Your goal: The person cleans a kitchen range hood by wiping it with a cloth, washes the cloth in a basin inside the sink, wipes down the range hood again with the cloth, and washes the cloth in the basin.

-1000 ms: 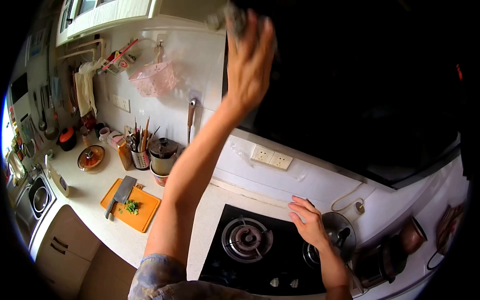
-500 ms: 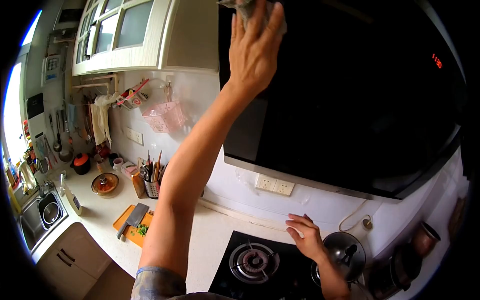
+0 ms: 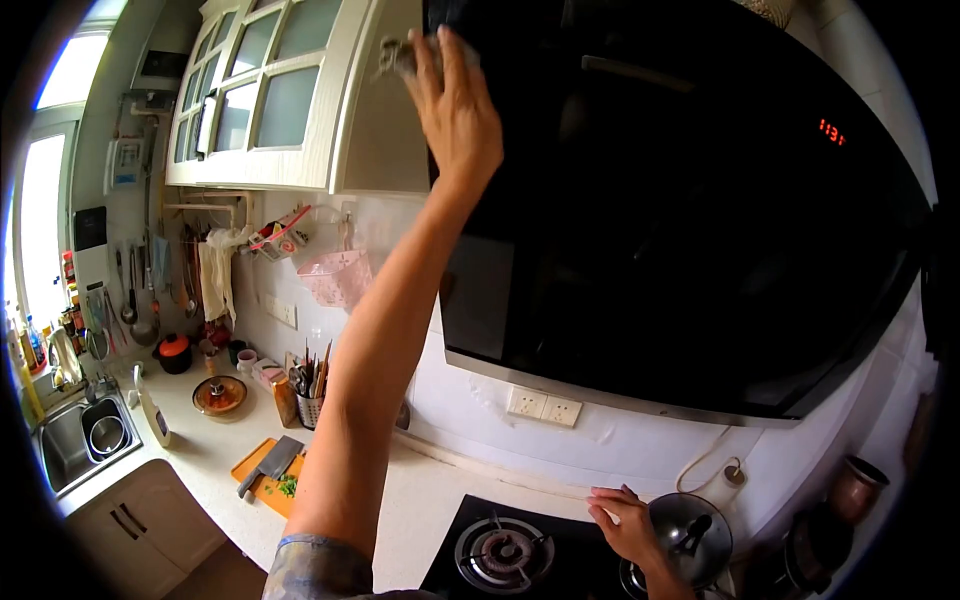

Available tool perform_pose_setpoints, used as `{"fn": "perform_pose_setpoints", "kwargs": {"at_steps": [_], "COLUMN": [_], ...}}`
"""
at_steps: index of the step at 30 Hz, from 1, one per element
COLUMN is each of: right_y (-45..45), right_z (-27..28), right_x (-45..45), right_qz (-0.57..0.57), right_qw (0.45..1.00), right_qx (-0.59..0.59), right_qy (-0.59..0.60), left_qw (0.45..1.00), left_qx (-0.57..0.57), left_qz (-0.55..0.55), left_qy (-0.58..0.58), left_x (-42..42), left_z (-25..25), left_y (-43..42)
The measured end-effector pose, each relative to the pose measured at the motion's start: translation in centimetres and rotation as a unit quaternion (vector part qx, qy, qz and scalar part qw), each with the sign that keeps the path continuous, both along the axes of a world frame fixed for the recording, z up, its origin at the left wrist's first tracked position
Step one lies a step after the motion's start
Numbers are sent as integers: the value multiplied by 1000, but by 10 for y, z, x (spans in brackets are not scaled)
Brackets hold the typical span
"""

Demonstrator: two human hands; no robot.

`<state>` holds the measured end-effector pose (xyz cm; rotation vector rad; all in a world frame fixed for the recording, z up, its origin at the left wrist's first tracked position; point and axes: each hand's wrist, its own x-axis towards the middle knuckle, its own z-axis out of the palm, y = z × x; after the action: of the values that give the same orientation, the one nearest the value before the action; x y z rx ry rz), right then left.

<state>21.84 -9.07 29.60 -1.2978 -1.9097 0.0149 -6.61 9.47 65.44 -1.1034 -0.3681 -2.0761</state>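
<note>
Raised high, my left hand (image 3: 458, 120) presses a crumpled grey cloth (image 3: 402, 56) near the upper left edge of the large black glossy hood panel (image 3: 680, 230); its fingers lie over the cloth. Red digits glow at the panel's right. My right hand (image 3: 625, 522) hovers low over the right part of the black gas stove (image 3: 480, 515), fingers apart and holding nothing. Just right of it is a pan with a glass lid (image 3: 692, 540).
White cabinet (image 3: 270, 100) at upper left. On the counter are an orange cutting board (image 3: 250, 462) with a cleaver (image 3: 272, 465) and chopped greens, a utensil holder (image 3: 310, 408) and a round lidded dish (image 3: 218, 396). Sink (image 3: 68, 455) far left; pots at lower right.
The view has tilted up, so more cabinet and panel show. My left hand has shifted with the cloth toward the panel's left edge. My right hand stays over the stove.
</note>
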Motion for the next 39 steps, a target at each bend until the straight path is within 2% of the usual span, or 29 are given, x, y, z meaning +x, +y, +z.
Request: {"fn": "perform_pose_setpoints", "kwargs": {"at_steps": [2, 3, 5, 8, 9, 10, 12, 15, 16, 18, 20, 22, 24, 26, 29, 31, 33, 36, 37, 39], "right_y": [6, 9, 6, 0, -4, -8, -16, -20, -20, -21, -21, -19, -20, -22, -23, -20, -18, -4, 2, 4], "right_z": [-10, -11, -9, -4, -1, 1, 4, 3, 3, 5, 5, 7, 10, 13, 14, 14, 21, 56, 75, 126], "right_x": [7, 7, -1, -12, -12, -10, -3, 12, 15, 13, 9, 3, 4, 8, 19, 23, 22, 10, 7, -14], "right_qz": [7, 17, 25, 39, 44, 41, 27, 6, -3, -1, 7, 19, 27, 22, 2, 5, 7, 37, 51, 100], "right_qw": [1000, 1000, 1000, 999, 999, 999, 999, 1000, 1000, 1000, 1000, 1000, 999, 999, 998, 999, 999, 991, 987, 965], "right_qx": [6, 13, 15, 16, 19, 23, 28, 20, 18, 15, 11, 19, 25, 38, 51, 40, 28, 103, 141, 227], "right_qy": [-7, -11, -3, 0, -3, -2, -2, -5, -11, -2, 5, 9, 11, -2, -33, -30, -26, -75, -57, 89], "left_qw": [999, 999, 993, 974, 978, 982, 995, 999, 1000, 998, 991, 985, 988, 996, 996, 998, 996, 973, 966, 944], "left_qx": [31, 36, 65, -78, -72, -66, -41, 10, 18, 44, 95, 59, 39, 52, 92, 3, 35, 109, 101, 73], "left_qz": [19, 30, 38, 118, 100, 83, 24, 33, 1, 45, 34, 90, 80, 16, 9, -60, -22, -17, -84, -209], "left_qy": [1, 24, 96, 179, 168, 158, 92, 29, 25, 10, 91, 138, 130, 77, 7, 23, 84, 201, 223, 244], "left_x": [11, 19, 34, 33, 23, 15, 4, -5, -3, 11, 28, 30, 15, 1, -8, 2, 27, 67, 74, 80], "left_z": [22, 18, -16, -95, -96, -95, -57, 15, 32, 46, 26, -4, -13, 15, 70, 88, 86, 59, 47, 15], "left_y": [-13, -16, -13, 9, 16, 18, 11, -9, -16, -20, -24, -18, -13, -18, -30, -52, -59, -74, -78, -101]}}
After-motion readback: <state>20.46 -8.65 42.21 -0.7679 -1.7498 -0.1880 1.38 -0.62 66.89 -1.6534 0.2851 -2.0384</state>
